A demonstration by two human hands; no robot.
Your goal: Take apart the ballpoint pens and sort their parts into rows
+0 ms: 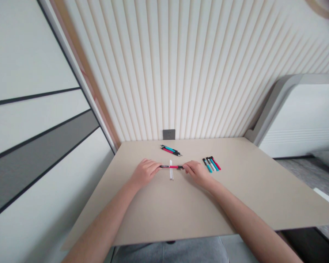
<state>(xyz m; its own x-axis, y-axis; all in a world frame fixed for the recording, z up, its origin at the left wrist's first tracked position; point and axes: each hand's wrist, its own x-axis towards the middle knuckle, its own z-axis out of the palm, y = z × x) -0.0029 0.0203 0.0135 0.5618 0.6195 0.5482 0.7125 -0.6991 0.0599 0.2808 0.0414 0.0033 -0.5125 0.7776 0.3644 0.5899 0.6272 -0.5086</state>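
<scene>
A red and black pen (pixel 173 167) lies level from left to right between my two hands. My left hand (pixel 144 173) pinches its black left end, which carries white lettering. The fingers of my right hand (pixel 197 173) are closed on the other black end. Beneath the pen, and crossing it, is a small bundle of thin white sticks (pixel 171 175) that points away from me. Whether the pen touches the sticks or hovers just over them I cannot tell.
Farther back on the beige table (pixel 164 212) lie a few slim pens (pixel 170 150), blue, red and black. Right of my right hand several capped markers (pixel 211 164) sit side by side. A ribbed wall with a dark socket (pixel 169 134) rises behind the table.
</scene>
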